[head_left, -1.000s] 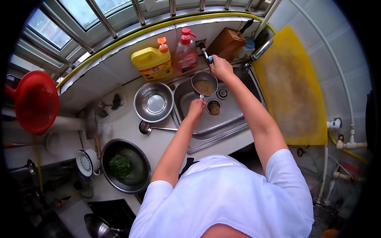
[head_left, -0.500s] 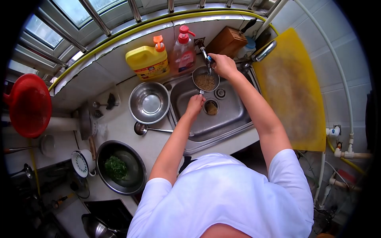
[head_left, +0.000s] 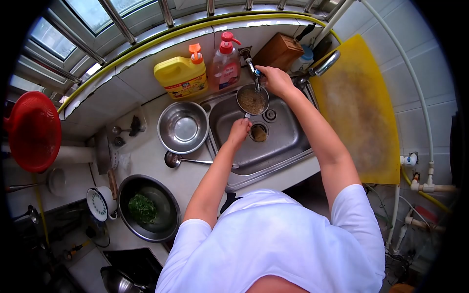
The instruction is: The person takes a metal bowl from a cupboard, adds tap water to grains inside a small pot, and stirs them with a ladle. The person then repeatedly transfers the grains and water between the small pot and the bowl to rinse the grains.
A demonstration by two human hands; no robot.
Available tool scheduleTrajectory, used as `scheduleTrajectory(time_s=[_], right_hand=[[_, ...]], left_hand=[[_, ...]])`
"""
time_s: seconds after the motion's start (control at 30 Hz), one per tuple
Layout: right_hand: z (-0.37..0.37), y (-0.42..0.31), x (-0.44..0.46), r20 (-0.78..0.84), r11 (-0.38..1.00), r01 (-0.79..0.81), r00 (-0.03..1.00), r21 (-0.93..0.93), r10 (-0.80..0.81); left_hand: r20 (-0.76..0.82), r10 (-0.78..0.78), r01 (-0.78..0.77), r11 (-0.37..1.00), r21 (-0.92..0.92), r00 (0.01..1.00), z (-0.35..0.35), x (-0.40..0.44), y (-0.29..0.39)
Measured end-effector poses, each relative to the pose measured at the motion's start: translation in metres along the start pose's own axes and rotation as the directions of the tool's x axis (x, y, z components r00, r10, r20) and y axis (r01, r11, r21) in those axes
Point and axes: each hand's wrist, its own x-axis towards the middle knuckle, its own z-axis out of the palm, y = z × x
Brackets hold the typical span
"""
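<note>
My left hand (head_left: pixel 240 130) is closed round the handle of a small metal pan (head_left: pixel 252 100) above the sink (head_left: pixel 288 141). Brown grainy contents and some liquid show in the pan, which is under the spout of the tap (head_left: pixel 257 78). My right hand (head_left: pixel 274 80) is at the tap's blue-marked handle, its fingers closed on it. Below the pan, something light brown lies in the drain opening (head_left: pixel 258 133). Left of the sink stands an empty steel bowl (head_left: pixel 183 128), with a ladle (head_left: pixel 173 159) lying in front of it.
A dark metal basin (head_left: pixel 168 210) with green leaves (head_left: pixel 142 208) stands at the lower left. Behind the sink are a yellow jug (head_left: pixel 181 77), a pink pump bottle (head_left: pixel 226 68) and a knife block (head_left: pixel 277 52). A yellow board (head_left: pixel 359 117) leans at the right.
The pan has come under the tap spout, and its contents now look wetter. My left hand moved slightly with it; my right hand has stayed at the tap.
</note>
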Motion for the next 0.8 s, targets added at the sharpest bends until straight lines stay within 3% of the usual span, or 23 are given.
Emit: scheduleTrajectory(time_s=[0.13,0.2,0.3,0.43,0.5,0.57,0.67,0.73,0.8], right_hand=[[0.003,0.008,-0.007,-0.099,0.995,0.083,0.991,-0.049,-0.088],[-0.002,0.005,-0.015,-0.163,0.993,-0.005,0.986,-0.116,-0.014],[-0.015,-0.004,-0.019,-0.112,0.955,-0.108,0.99,-0.275,0.08],[-0.01,-0.016,-0.021,-0.071,0.926,-0.128,0.991,-0.354,0.109],[-0.002,-0.03,-0.022,-0.038,0.874,-0.08,0.997,-0.48,0.071],[0.0,-0.043,-0.031,-0.008,0.927,-0.028,1.0,-0.374,0.027],[0.009,-0.022,-0.047,-0.058,0.972,-0.097,0.995,-0.214,0.086],[0.018,-0.002,-0.069,-0.261,0.989,-0.086,0.958,0.122,0.116],[0.03,0.016,-0.103,-0.207,0.945,-0.202,0.944,0.257,0.258]], left_hand=[[0.013,-0.017,0.017,1.0,0.012,1.0,0.001,-0.001,0.002],[0.022,-0.028,0.028,0.999,0.022,0.999,0.0,-0.002,0.001],[0.006,-0.007,0.007,1.0,0.009,1.0,-0.002,-0.001,-0.003],[0.017,-0.006,0.005,1.0,0.02,1.0,-0.004,-0.001,-0.008],[0.012,-0.004,0.004,1.0,0.03,1.0,-0.005,-0.004,-0.008],[0.013,-0.022,0.022,0.999,0.025,1.0,-0.007,-0.007,-0.008],[0.041,-0.038,0.036,0.999,0.037,0.998,-0.011,-0.011,-0.01],[0.045,-0.044,0.041,0.998,0.054,0.998,-0.015,-0.018,-0.008],[0.02,-0.034,0.033,0.997,0.075,0.999,-0.02,-0.035,-0.006]])
